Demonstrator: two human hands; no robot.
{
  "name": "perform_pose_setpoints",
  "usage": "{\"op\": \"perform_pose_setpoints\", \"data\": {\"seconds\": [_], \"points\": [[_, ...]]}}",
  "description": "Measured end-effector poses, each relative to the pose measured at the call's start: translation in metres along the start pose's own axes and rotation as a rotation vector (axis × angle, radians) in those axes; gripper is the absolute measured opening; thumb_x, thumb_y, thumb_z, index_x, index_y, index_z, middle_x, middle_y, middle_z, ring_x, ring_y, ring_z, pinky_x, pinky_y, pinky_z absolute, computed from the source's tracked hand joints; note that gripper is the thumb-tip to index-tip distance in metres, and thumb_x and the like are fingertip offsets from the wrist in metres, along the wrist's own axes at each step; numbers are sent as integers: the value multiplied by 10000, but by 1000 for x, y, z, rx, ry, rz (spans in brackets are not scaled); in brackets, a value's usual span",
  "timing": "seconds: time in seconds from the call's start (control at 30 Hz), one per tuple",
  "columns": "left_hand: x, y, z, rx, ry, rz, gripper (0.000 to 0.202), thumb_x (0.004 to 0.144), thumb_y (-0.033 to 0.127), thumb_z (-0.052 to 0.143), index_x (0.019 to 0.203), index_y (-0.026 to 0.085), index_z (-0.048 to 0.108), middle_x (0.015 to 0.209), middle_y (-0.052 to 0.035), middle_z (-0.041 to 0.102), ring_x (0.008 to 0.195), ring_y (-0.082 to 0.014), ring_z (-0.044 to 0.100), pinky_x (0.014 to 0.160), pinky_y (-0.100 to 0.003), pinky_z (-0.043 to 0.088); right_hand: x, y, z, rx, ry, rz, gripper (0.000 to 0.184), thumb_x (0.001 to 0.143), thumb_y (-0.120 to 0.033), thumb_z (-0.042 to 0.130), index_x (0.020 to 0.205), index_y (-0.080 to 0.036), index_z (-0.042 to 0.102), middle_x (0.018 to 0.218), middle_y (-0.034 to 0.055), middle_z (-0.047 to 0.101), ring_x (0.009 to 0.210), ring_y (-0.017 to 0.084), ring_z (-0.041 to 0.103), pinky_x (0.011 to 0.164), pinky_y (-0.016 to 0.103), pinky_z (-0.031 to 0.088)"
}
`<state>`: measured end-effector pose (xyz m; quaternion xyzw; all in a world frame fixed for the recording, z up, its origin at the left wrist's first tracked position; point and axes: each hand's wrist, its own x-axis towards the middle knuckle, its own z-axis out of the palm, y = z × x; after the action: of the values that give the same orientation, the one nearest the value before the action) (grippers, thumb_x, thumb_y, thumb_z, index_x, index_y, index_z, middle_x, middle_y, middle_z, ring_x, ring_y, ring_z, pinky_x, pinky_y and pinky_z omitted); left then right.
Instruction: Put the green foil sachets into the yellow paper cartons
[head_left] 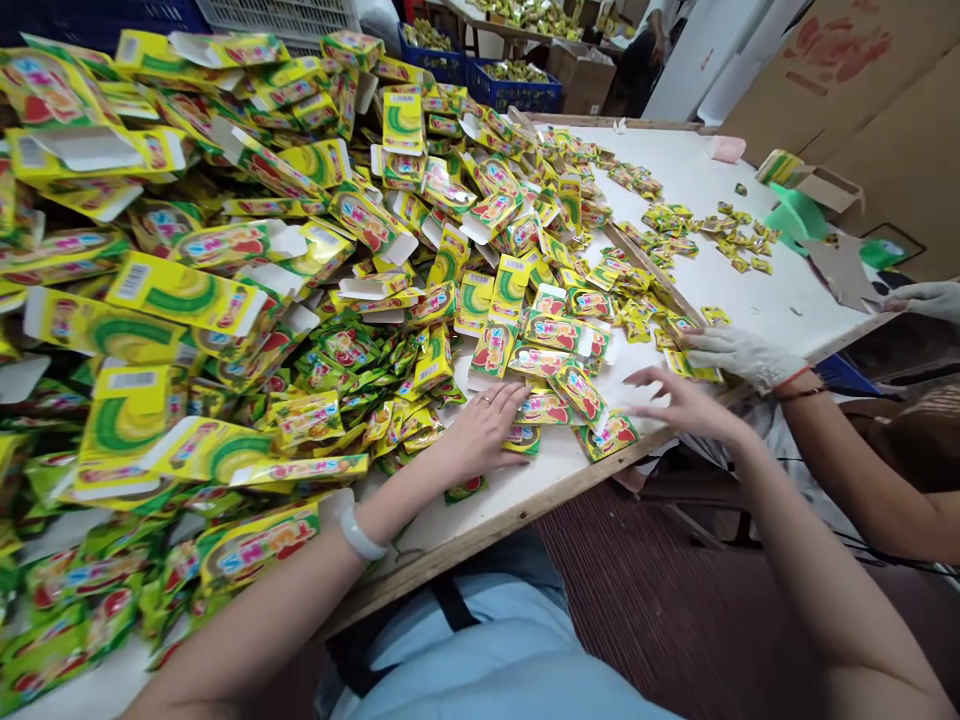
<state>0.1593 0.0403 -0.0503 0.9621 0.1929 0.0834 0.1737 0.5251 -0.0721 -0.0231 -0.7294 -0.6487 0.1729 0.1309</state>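
My left hand (482,428) lies flat, fingers stretched out, on small yellow-green candy sachets (360,400) near the white table's front edge (517,505); a white bangle sits on that wrist. My right hand (675,400) hovers open with fingers spread just above a few sachets (604,432) at the table edge, holding nothing. Just beyond both hands lie flat yellow cartons (491,345) with open flaps. A huge heap of these cartons (187,290) fills the left and middle of the table.
A co-worker's white-gloved hand (739,355) rests on sachets right of mine, their second gloved hand (926,298) farther right. Loose sachets (675,220) are scattered on the far table, near a green holder (795,215). Blue crates (514,85) and cardboard boxes stand behind.
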Motion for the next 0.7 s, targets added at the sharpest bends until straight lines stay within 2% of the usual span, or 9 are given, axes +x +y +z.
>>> {"op": "perform_pose_setpoints", "data": {"seconds": [0.07,0.1,0.23,0.3,0.4,0.57,0.63,0.7], "points": [[1,-1,2,-15,11,-7,977,757,499,772,1489,125,244,1466,-207,424,1380,-330,388,1130,-445,331,0,-16,16,82,-206,-89,501,794,-582,663,1133,-214,632,1157,124,628,1072,292,569,921,424,482],[1,-2,3,-8,8,-13,941,772,487,762,1487,137,259,1443,-202,439,1356,-334,413,1103,-450,357,2,-22,20,81,-267,-110,481,788,-574,669,1097,-205,651,1131,122,626,1069,288,565,942,423,470],[0,-3,6,93,-46,-13,717,871,445,667,1463,190,354,1338,-175,502,1236,-329,511,1009,-455,417,18,-28,13,33,-359,-93,449,755,-586,684,966,-189,687,1063,118,609,1080,291,543,964,418,441],[-2,-3,7,143,-54,-8,687,896,444,634,1463,164,366,1340,-188,505,1223,-332,515,1003,-453,417,24,-26,4,76,-402,-89,454,746,-594,690,962,-196,668,1082,105,619,1085,277,549,948,394,445],[-4,-2,10,195,-49,3,686,923,458,590,1471,121,355,1409,-216,469,1259,-346,486,1016,-458,403,26,-30,-1,180,-472,-88,466,751,-593,691,963,-185,617,1029,84,654,983,236,592,884,356,469],[-4,-1,12,217,-48,11,587,973,395,511,1469,116,371,1357,-222,510,1229,-348,499,997,-470,396,18,-44,-14,251,-458,-98,464,764,-611,656,940,-184,614,969,74,685,914,230,627,847,364,495],[-5,0,12,210,-45,1,554,980,370,496,1466,128,387,1317,-215,529,1212,-343,503,987,-469,401,16,-38,-29,189,-402,-71,434,764,-615,651,917,-209,652,951,66,706,911,248,641,847,383,500],[-5,1,12,207,-41,-8,540,981,360,491,1464,138,398,1302,-211,532,1201,-339,500,977,-465,407,17,-25,-45,61,-289,-9,396,747,-601,680,888,-231,683,920,70,718,913,274,649,844,402,502]]}}
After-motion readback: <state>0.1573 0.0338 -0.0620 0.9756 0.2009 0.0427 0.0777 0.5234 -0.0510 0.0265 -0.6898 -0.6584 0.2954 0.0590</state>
